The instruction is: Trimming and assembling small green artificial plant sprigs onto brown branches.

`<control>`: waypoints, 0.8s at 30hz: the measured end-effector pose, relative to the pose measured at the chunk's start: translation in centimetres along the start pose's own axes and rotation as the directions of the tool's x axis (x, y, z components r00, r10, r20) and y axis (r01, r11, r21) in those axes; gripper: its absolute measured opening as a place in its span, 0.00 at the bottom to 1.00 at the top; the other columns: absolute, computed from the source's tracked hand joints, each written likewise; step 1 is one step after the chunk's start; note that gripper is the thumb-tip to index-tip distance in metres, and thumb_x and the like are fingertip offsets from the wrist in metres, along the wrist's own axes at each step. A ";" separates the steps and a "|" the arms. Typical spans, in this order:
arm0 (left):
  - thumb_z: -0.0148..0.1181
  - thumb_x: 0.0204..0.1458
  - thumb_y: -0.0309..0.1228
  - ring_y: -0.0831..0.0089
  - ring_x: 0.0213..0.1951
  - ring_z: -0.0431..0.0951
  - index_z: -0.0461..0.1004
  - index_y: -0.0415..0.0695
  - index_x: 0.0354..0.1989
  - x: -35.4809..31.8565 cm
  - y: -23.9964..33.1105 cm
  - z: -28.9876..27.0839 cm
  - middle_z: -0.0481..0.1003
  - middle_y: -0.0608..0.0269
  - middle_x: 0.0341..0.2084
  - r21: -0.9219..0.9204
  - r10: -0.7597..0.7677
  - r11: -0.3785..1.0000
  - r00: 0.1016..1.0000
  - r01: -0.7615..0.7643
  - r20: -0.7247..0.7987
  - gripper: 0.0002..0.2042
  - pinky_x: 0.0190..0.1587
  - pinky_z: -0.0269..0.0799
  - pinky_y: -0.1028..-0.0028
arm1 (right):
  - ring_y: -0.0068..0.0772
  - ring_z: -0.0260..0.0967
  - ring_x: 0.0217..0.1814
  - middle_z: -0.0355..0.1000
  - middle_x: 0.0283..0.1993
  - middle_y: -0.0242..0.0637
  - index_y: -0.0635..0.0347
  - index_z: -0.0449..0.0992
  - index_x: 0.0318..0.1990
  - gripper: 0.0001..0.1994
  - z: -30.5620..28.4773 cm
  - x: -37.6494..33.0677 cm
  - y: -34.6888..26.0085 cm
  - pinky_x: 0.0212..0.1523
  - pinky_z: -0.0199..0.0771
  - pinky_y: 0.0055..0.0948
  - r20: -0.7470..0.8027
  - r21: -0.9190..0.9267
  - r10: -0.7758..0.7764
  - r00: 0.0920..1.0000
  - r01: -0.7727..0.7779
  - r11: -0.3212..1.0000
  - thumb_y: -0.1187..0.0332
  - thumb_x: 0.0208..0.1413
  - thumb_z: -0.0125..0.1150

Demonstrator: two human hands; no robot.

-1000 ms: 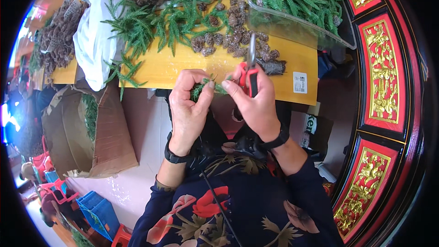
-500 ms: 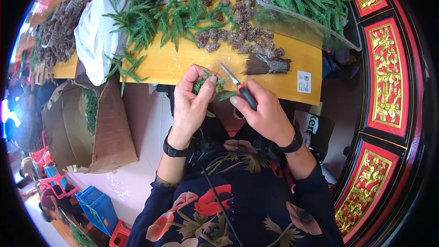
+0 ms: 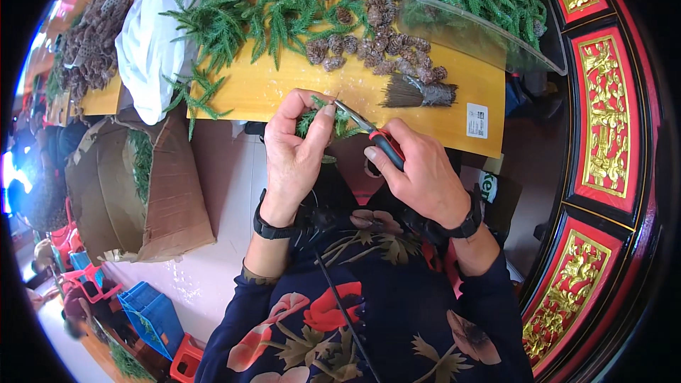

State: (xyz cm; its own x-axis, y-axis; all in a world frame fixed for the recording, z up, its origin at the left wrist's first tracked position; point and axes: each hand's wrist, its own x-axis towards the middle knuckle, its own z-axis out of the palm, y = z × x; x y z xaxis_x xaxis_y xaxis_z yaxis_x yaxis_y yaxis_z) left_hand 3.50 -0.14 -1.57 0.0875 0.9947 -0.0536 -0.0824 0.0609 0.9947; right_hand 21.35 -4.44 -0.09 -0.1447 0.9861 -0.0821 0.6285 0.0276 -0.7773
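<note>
1. Left hand, centre of the frame: its grip is narrow, thumb and forefinger pinching a green sprig.
2. The sprig sits just right of the frame's middle line in height terms above centre, by the bench's near edge; part of it shows behind the thumb, and a thin strand sticks up by the fingertips.
3. Right hand, right of centre: its grip is wrapped around the red-and-black handles of the pliers.
4. The pliers slant toward the upper left, their tip just beside the left thumb. Whether they close on the strand, I cannot tell.
5. The yellow bench spans the upper middle. On it, near the right hand, lies a dark bundle, with a white label to its right.
6. Brown cones lie above the bundle; loose greenery spreads to their left.
7. At the upper right, a clear tub holds more greenery and some cones.
8. A white bag hangs at upper left, above an open carton; a blue crate stands at lower left.
</note>
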 end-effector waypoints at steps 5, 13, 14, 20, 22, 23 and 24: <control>0.54 0.59 0.22 0.90 0.26 0.64 0.71 0.38 0.38 0.1 -0.6 -0.1 0.69 0.76 0.25 -0.018 0.042 0.999 0.999 -0.042 0.004 0.01 0.29 0.61 0.85 | 0.59 0.67 0.30 0.68 0.24 0.51 0.65 0.68 0.36 0.12 -0.2 0.2 0.2 0.30 0.64 0.44 0.030 0.006 -0.008 1.000 0.008 1.000 0.64 0.58 0.61; 0.53 0.60 0.22 0.85 0.34 0.74 0.73 0.38 0.40 0.1 -0.5 -0.9 0.78 0.65 0.37 -0.096 -0.116 0.988 0.992 0.119 0.038 0.04 0.37 0.70 0.84 | 0.59 0.67 0.30 0.68 0.24 0.52 0.65 0.68 0.35 0.11 0.2 0.8 0.3 0.30 0.64 0.44 0.055 -0.013 0.016 0.998 -0.015 1.000 0.65 0.59 0.60; 0.54 0.59 0.22 0.85 0.34 0.74 0.73 0.38 0.40 0.3 -0.7 -0.9 0.78 0.65 0.37 -0.199 -0.159 0.966 0.986 0.165 0.048 0.04 0.36 0.70 0.84 | 0.59 0.67 0.30 0.68 0.24 0.52 0.65 0.68 0.35 0.11 0.2 0.9 0.3 0.30 0.64 0.44 0.055 -0.013 0.015 0.998 -0.014 1.000 0.65 0.59 0.60; 0.57 0.56 0.23 0.83 0.32 0.75 0.74 0.39 0.39 0.5 -1.6 -2.3 0.78 0.64 0.33 -0.510 -0.229 0.823 0.967 0.252 0.108 0.04 0.35 0.69 0.85 | 0.59 0.68 0.32 0.69 0.26 0.52 0.64 0.68 0.37 0.12 0.7 1.3 0.1 0.32 0.64 0.44 0.039 -0.018 -0.006 0.999 0.006 1.000 0.64 0.59 0.60; 0.58 0.55 0.22 0.84 0.30 0.73 0.75 0.39 0.37 0.3 -1.5 -2.4 0.76 0.67 0.31 -0.471 -0.224 0.852 0.972 0.228 0.064 0.04 0.33 0.67 0.85 | 0.59 0.68 0.32 0.69 0.27 0.52 0.64 0.68 0.37 0.12 0.7 1.3 -0.2 0.32 0.65 0.44 0.044 -0.032 -0.011 0.999 0.012 0.999 0.64 0.59 0.60; 0.60 0.54 0.22 0.86 0.27 0.71 0.75 0.40 0.35 0.3 -1.2 -2.4 0.75 0.70 0.28 -0.431 -0.218 0.879 0.976 0.206 0.022 0.03 0.32 0.66 0.85 | 0.59 0.68 0.33 0.70 0.27 0.52 0.64 0.68 0.38 0.12 0.7 1.3 -0.4 0.32 0.65 0.44 0.048 -0.048 -0.022 0.999 0.024 0.999 0.64 0.59 0.60; 0.62 0.52 0.21 0.87 0.25 0.69 0.76 0.40 0.33 0.2 -1.0 -2.4 0.74 0.73 0.26 -0.388 -0.209 0.903 0.978 0.185 -0.020 0.02 0.30 0.64 0.86 | 0.59 0.69 0.33 0.70 0.28 0.52 0.64 0.68 0.38 0.12 0.6 1.3 -0.5 0.33 0.66 0.44 0.052 -0.065 -0.034 0.998 0.037 0.997 0.63 0.59 0.60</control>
State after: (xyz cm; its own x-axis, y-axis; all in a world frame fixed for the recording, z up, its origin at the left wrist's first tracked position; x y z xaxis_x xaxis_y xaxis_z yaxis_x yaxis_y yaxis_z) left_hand 1.22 0.22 -2.77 0.0830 0.9615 -0.2619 -0.4435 0.2710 0.8543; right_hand 20.36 -3.26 -0.17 -0.2055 0.9747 -0.0879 0.6708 0.0749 -0.7379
